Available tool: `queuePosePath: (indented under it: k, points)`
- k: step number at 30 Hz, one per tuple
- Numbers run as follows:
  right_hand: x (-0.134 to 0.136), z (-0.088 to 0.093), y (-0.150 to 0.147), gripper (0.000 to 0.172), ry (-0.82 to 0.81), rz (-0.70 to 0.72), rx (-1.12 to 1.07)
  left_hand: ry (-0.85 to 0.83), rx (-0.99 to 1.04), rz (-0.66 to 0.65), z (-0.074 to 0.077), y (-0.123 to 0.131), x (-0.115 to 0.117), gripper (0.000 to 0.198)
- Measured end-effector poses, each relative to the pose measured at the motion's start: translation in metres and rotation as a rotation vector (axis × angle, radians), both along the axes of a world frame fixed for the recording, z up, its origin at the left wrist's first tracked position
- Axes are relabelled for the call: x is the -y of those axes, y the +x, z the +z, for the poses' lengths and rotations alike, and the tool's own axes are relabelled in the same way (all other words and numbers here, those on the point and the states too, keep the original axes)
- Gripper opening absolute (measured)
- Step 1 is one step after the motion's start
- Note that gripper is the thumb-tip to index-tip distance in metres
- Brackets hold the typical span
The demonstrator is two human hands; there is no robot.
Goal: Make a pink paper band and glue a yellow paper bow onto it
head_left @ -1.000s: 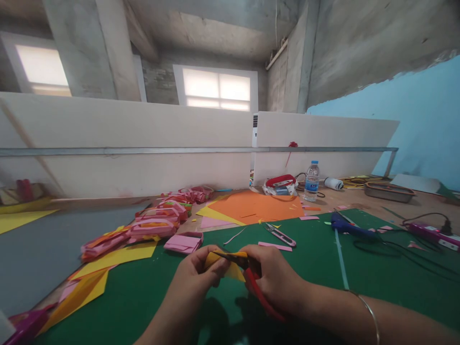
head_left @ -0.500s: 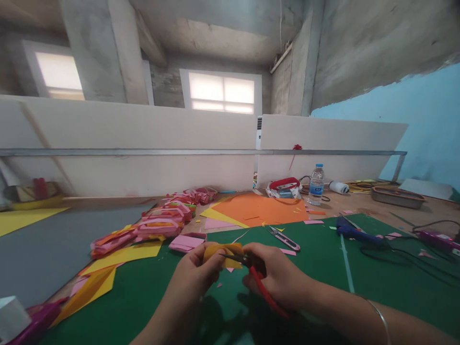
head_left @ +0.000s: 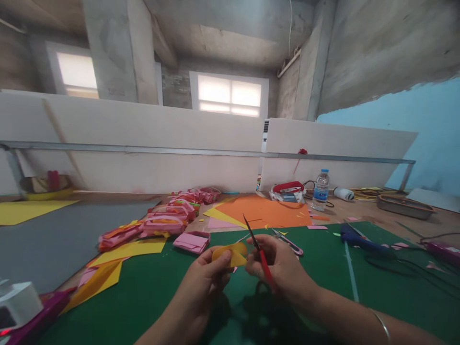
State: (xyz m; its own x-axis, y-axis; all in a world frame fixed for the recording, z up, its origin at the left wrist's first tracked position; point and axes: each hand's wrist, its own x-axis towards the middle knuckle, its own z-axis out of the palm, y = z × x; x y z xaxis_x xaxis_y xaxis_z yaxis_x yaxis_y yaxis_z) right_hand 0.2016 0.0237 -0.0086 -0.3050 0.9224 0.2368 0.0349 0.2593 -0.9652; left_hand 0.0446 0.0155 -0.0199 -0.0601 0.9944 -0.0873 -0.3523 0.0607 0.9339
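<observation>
Between the thumb and fingers of my left hand (head_left: pixel 210 273) is a small curved piece of yellow-orange paper (head_left: pixel 235 255). My right hand (head_left: pixel 278 261) is closed around red-handled scissors (head_left: pixel 265 263), whose dark blades point up and away from me, apart from the paper. Both hands are above a green cutting mat (head_left: pixel 151 297). Just beyond my left hand lies a small folded pink paper bag (head_left: pixel 191 242). Thread snips (head_left: pixel 289 242) lie on the mat behind my right hand, partly hidden by it.
A row of pink paper bags (head_left: pixel 161 223) runs along the left, beside yellow paper strips (head_left: pixel 131 250). Orange sheets (head_left: pixel 266 211) lie behind the mat. A water bottle (head_left: pixel 321 189), a brown tray (head_left: pixel 405 206) and a blue-handled tool (head_left: pixel 361 238) are at the right.
The scissors have come away from the yellow paper and swung so their blades point upward. My left hand still holds the paper. The view has shifted slightly.
</observation>
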Motion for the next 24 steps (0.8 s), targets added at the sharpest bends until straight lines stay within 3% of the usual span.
queuePosePath:
  k: [4,12,17,24]
  points:
    - [-0.001,0.000,-0.002,0.040,-0.114,-0.025,-0.028,-0.088,0.078,-0.117,-0.006,0.001,-0.001,0.020]
    - [-0.002,0.005,0.006,0.033,-0.170,-0.011,-0.027,-0.128,0.043,-0.190,0.001,-0.003,0.002,0.028]
    - [-0.002,0.009,0.009,0.036,-0.150,-0.009,0.022,-0.114,0.044,-0.119,0.001,-0.002,0.002,0.027]
    - [0.007,0.012,0.009,0.038,-0.159,0.103,0.254,-0.110,0.107,0.132,0.020,-0.012,0.001,0.018]
